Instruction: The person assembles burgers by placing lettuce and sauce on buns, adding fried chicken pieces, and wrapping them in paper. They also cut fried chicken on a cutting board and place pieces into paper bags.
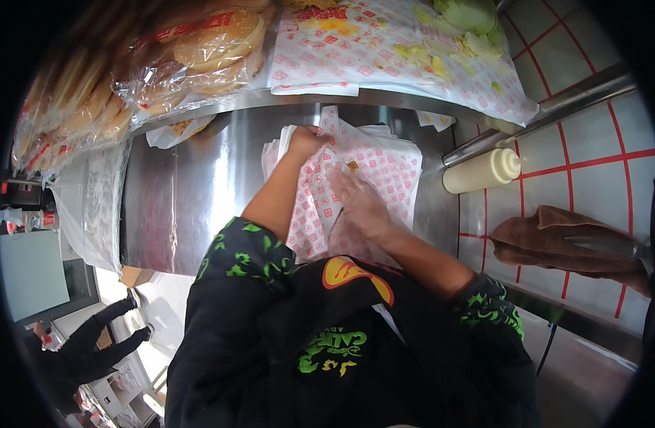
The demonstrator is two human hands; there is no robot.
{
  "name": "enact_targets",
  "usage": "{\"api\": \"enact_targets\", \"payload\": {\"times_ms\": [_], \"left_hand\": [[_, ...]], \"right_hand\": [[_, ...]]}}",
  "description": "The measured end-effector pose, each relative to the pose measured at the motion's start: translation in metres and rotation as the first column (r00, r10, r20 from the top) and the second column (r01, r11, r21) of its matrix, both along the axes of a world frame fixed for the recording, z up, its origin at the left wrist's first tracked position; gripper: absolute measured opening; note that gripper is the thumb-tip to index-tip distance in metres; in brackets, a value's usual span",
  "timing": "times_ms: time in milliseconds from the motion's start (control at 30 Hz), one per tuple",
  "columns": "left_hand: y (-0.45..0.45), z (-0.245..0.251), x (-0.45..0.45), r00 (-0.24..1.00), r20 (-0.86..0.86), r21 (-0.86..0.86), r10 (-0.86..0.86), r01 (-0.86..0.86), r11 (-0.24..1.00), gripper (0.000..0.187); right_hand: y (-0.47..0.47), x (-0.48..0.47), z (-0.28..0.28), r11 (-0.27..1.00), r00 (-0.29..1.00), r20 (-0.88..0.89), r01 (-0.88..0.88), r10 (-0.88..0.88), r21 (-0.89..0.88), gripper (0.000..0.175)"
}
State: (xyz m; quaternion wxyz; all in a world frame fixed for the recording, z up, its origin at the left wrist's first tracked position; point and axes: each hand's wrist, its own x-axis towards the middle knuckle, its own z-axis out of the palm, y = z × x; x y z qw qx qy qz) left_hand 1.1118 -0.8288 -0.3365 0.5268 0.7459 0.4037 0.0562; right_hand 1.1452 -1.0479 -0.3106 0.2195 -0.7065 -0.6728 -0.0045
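Observation:
A stack of printed wrapping papers [402,184] lies on the stainless steel counter [199,187] before me. At the upper left of the stack, my left hand [307,142] has its fingers bent at the edge of a raised or folded sheet [319,195]; the fingertips are partly hidden, so its grip is unclear. My right hand [362,203], slightly blurred and seemingly in a clear glove, lies over the same sheet with its fingers stretched out. Just beyond its fingertips a small brown crumb or stain [352,166] shows on the paper.
Bagged sesame buns [220,40] and a paper-lined shelf [359,64] with lettuce [469,18] stand beyond the counter. At right are a squeeze bottle [480,171], a metal rail [573,101] and a brown cloth [552,241]. Another person [86,342] is at lower left.

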Motion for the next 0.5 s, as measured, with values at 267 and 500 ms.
{"api": "enact_targets", "payload": {"times_ms": [267,500], "left_hand": [[-0.073,0.035,-0.084,0.938,0.309,0.092,-0.159,0.138,0.986,0.017],[-0.137,0.022,-0.111,0.94,0.286,-0.228,0.187,-0.123,0.966,0.019]], "right_hand": [[0.005,-0.004,0.014,0.999,0.975,-0.214,0.046,-0.051,-0.03,0.036],[-0.028,0.027,0.035,0.994,0.811,-0.577,-0.044,0.097,0.104,0.015]]}}
